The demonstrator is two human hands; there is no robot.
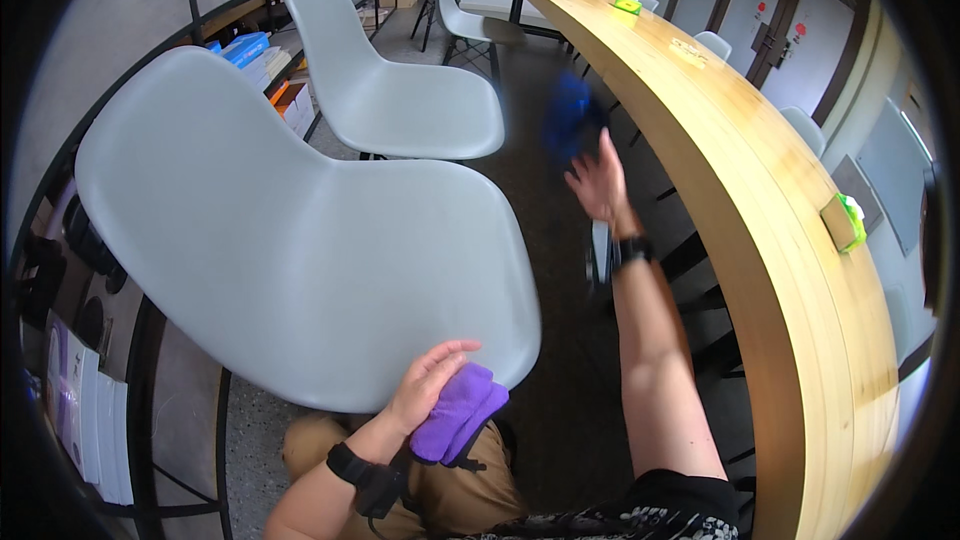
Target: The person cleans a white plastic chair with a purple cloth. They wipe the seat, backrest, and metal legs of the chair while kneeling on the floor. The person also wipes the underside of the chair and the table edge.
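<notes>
At the front edge of the nearest grey chair (pixel 400 240), my left hand (pixel 428 385) has its fingers closed over a folded purple cloth (pixel 462 415). The cloth hangs by the seat's rim, above my knees. My right hand (pixel 598 180) is stretched forward between the chairs and the long table, with its fingers extended and apart. Just past its fingertips is a dark blue thing (pixel 572 120), smeared by motion. Its kind cannot be made out, and it seems apart from the palm.
A long wooden table (pixel 730 170) curves along the right, with green tissue packs (pixel 848 222) on it. A second grey chair (pixel 410 105) stands ahead, others farther back. Black-framed shelves with boxes (pixel 245 50) line the left. White printed packages (pixel 88 410) sit low at the left.
</notes>
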